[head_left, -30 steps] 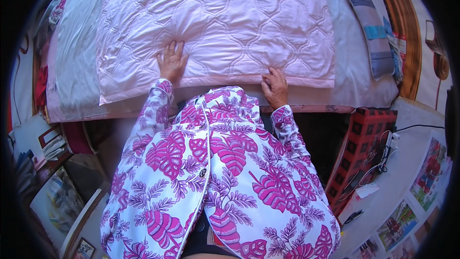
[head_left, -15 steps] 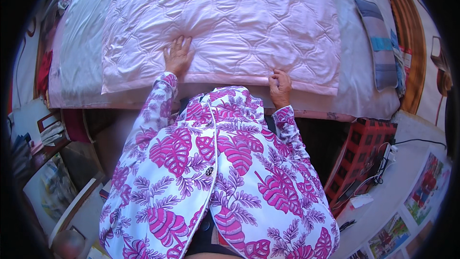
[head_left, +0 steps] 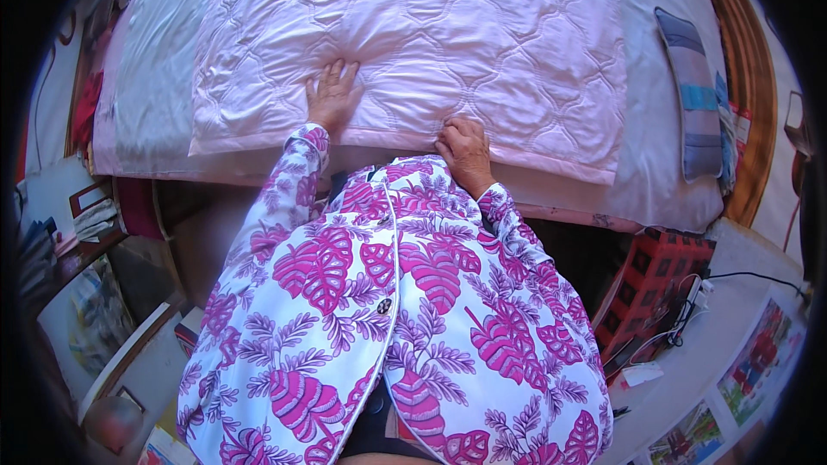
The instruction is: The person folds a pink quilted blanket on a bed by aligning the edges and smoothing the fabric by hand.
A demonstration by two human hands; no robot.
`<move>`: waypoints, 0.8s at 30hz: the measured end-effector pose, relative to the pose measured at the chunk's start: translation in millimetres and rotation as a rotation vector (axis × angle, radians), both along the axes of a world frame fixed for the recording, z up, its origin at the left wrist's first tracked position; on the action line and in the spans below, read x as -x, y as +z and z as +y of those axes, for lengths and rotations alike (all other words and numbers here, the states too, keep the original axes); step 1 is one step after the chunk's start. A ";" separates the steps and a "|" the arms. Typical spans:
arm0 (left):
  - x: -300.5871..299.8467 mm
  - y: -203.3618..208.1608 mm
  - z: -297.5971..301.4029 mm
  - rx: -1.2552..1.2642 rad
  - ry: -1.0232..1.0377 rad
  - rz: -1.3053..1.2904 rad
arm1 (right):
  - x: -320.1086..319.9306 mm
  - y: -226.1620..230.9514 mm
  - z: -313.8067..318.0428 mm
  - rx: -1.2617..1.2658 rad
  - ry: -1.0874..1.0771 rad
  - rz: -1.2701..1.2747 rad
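Note:
A pale pink quilt with wavy stitching lies spread over the bed, its smooth border running along the near side. My left hand rests palm down on the quilt near that border, fingers spread, with creases fanning out around the fingertips. To its right, my right hand is at the quilt's near edge. Its fingers are bent and closed on the fabric; the fingertips are partly hidden. Both sleeves are white with magenta leaves.
A pale bed sheet shows beyond both sides of the quilt. On the right lies a grey-blue striped pillow beside a curved wooden bed frame. A red and black checked box and cables stand at the lower right.
My right hand has moved left along the quilt's near edge, closer to my left hand. My left hand stays flat on the quilt. The whole view has shifted slightly.

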State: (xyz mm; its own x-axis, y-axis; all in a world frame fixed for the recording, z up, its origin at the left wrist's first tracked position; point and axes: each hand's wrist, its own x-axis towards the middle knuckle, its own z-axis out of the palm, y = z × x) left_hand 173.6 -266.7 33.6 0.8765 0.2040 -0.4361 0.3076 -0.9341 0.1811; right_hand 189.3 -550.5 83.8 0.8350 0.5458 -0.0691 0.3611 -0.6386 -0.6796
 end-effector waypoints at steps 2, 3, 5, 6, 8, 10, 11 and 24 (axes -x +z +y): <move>-0.7 2.5 -1.2 0.009 0.003 -0.003 | -0.2 -2.4 0.7 0.029 -0.002 -0.004; -0.4 3.6 -1.1 0.005 -0.001 -0.006 | 0.3 -3.8 1.7 0.043 0.000 -0.008; -0.7 3.8 -0.9 -0.001 -0.009 -0.013 | 0.6 -5.2 2.9 0.055 0.008 -0.048; -0.9 3.5 -0.8 -0.005 -0.007 -0.012 | -1.1 -4.2 4.0 0.052 0.015 -0.087; -0.8 2.8 -1.7 -0.014 -0.004 -0.009 | -2.7 -4.9 4.8 0.019 0.014 -0.113; -1.6 2.9 -3.0 -0.027 -0.003 -0.004 | -4.9 -6.4 3.0 -0.036 -0.002 -0.089; -1.9 3.2 -3.3 -0.033 -0.003 -0.001 | -5.5 -6.1 1.3 -0.091 -0.016 -0.062; -3.6 7.4 -5.5 -0.052 -0.007 -0.005 | -3.7 -15.9 -10.9 -0.339 -0.290 0.362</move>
State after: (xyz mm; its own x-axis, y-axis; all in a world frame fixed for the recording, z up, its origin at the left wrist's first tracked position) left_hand 177.3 -272.1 41.0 0.8800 0.2202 -0.4209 0.3003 -0.9444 0.1337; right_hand 193.0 -561.4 67.9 0.9095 0.3394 -0.2400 -0.0904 -0.4021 -0.9111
